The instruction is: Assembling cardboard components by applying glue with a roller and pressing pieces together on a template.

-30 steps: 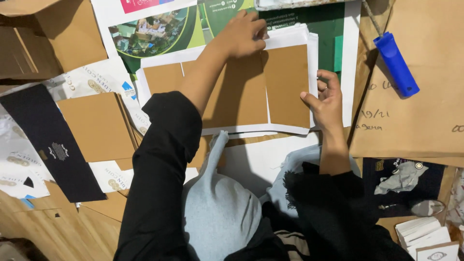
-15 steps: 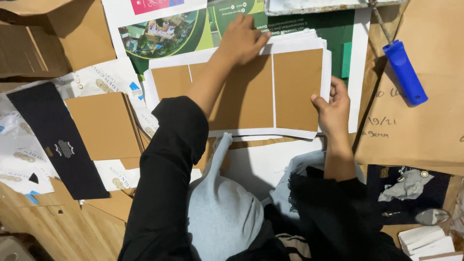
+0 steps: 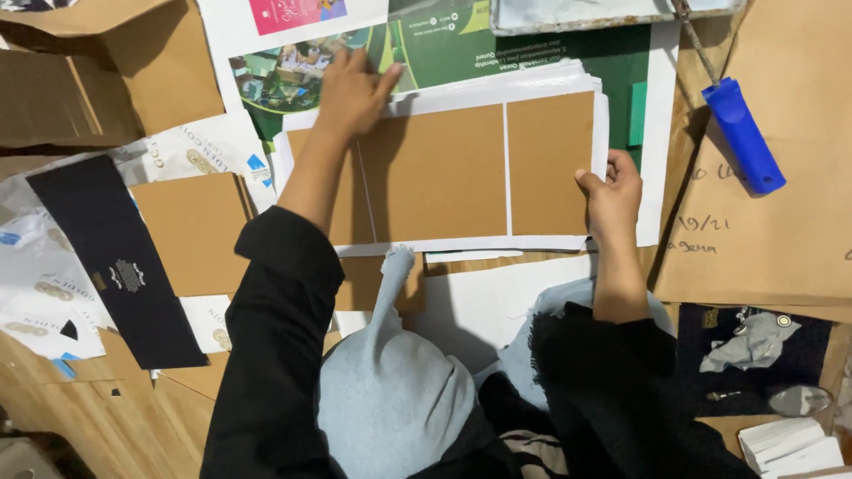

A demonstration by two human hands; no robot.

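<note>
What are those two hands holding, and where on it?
The right hand grips the right edge of the white sheet with brown card panels. The left hand presses flat on its top left corner.

Left arm stretched forward and up, black sleeve pushed back to the elbow, forearm bare. Left hand [image 3: 353,89] lies flat, palm down, fingers spread and pointing away from the body, thumb angled out to its right. Right arm is shorter in reach, bent closer to the torso, black sleeve ends at mid-forearm. Right hand [image 3: 611,188] is curled, fingers folded in toward the palm in a pinch, thumb on top, knuckles facing up. Hands well apart.
</note>
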